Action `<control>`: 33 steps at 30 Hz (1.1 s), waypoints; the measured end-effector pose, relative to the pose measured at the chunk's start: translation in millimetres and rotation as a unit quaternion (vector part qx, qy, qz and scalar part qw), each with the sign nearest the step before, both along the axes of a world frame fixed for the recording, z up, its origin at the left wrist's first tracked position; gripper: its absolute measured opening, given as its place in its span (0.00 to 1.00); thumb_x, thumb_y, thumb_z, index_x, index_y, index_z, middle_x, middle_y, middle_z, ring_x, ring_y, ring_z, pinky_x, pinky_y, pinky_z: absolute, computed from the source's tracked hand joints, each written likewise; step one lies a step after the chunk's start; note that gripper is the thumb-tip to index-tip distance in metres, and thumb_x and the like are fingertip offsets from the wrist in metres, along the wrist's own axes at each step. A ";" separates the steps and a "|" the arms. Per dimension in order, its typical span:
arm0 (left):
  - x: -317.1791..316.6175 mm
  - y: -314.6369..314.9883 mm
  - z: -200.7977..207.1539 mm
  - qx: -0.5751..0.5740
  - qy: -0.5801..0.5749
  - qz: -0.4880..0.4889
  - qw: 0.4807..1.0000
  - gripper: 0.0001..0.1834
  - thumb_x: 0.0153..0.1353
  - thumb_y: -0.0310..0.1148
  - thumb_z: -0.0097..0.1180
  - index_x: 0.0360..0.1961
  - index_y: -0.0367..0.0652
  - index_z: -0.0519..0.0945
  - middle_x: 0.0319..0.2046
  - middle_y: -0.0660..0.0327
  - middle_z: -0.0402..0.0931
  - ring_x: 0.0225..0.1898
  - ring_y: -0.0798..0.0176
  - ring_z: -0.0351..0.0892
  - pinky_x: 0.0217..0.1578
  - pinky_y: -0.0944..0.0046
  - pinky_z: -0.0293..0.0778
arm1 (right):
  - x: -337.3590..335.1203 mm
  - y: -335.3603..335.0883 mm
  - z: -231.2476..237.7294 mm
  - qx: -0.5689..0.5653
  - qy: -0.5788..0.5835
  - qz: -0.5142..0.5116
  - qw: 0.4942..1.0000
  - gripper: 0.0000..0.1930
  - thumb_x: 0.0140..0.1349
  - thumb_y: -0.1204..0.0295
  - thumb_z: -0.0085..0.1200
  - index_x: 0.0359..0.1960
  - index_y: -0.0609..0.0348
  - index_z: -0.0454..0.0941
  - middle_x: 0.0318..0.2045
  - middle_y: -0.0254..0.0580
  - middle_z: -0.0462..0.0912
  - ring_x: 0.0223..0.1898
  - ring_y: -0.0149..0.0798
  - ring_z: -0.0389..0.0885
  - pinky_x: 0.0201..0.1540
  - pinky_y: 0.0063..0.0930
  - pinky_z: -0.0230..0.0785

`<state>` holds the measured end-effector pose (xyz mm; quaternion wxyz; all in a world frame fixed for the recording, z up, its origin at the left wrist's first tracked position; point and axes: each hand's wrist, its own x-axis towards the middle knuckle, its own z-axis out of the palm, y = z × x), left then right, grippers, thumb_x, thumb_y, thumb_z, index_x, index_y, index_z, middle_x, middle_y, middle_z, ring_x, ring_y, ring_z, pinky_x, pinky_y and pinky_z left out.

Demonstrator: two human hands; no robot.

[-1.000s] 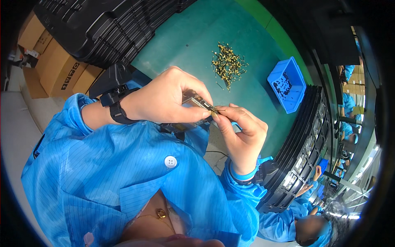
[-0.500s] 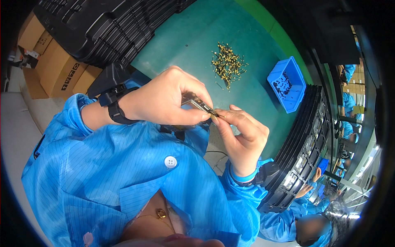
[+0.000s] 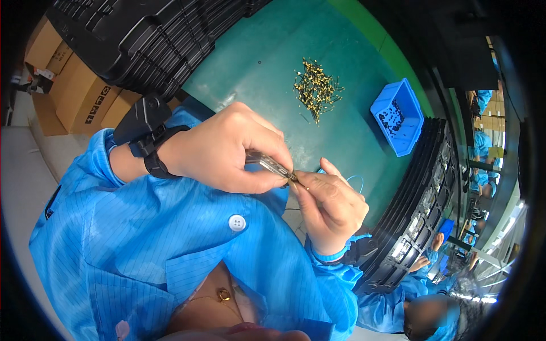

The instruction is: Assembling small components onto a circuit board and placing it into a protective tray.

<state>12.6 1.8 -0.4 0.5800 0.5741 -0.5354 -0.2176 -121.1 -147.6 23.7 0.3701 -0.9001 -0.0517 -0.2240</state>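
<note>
My left hand [image 3: 224, 150] is closed around a thin, dark, flat electronic assembly [image 3: 268, 163], gripped along its edges between thumb and fingers. Its exact kind I cannot make out. At the assembly's right end, the thumb and forefinger of my right hand [image 3: 335, 207] pinch a tiny part with a gold-coloured tip [image 3: 307, 188], mostly hidden by the fingertips. Beyond my hands, a heap of small black-and-gold parts with thin leads [image 3: 317, 91] lies on the green tabletop [image 3: 244, 74].
A blue plastic bin [image 3: 410, 128] holding small black pieces stands at the right. Black trays [image 3: 131, 45] are stacked at the far left, and more trays [image 3: 418, 216] at the right. Cardboard boxes [image 3: 74, 94] sit at the left. A co-worker in blue [image 3: 387, 310] is at the lower right.
Both hands have come slightly nearer to me, and the assembly has tilted so its edge shows more. The right fingers have closed in tighter at its end.
</note>
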 end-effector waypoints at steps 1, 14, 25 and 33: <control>-0.2 -0.1 0.0 0.001 -0.002 -0.004 1.000 0.05 0.42 0.24 0.60 0.24 0.39 0.80 0.20 0.59 0.76 0.21 0.62 0.77 0.21 0.68 0.69 | -0.8 0.3 -0.7 -0.004 -0.002 -0.003 1.000 0.10 0.42 0.80 0.62 0.29 0.59 0.79 0.26 0.38 0.82 0.29 0.34 0.81 0.47 0.34 0.70; -2.1 -0.1 -4.3 -0.058 -0.041 -0.007 0.997 0.06 0.41 0.24 0.61 0.24 0.41 0.80 0.19 0.59 0.76 0.20 0.61 0.75 0.20 0.67 0.69 | -7.2 4.3 -3.1 0.003 -0.004 -0.001 1.000 0.10 0.40 0.80 0.63 0.27 0.60 0.79 0.26 0.39 0.82 0.29 0.35 0.81 0.47 0.33 0.70; -4.9 1.9 -2.3 -0.044 -0.082 0.013 0.996 0.06 0.40 0.24 0.61 0.24 0.40 0.80 0.18 0.60 0.75 0.19 0.61 0.75 0.19 0.67 0.69 | -9.6 3.4 -3.0 0.008 -0.008 0.019 1.000 0.10 0.40 0.80 0.63 0.27 0.60 0.79 0.26 0.39 0.81 0.29 0.35 0.82 0.50 0.35 0.68; 2.1 -4.2 -9.2 0.053 0.025 0.010 0.998 0.06 0.43 0.25 0.61 0.26 0.39 0.80 0.21 0.58 0.77 0.22 0.64 0.76 0.22 0.69 0.68 | 2.6 -4.0 -15.1 0.014 0.028 -0.020 0.999 0.09 0.44 0.79 0.61 0.30 0.58 0.79 0.26 0.39 0.81 0.30 0.37 0.81 0.50 0.40 0.68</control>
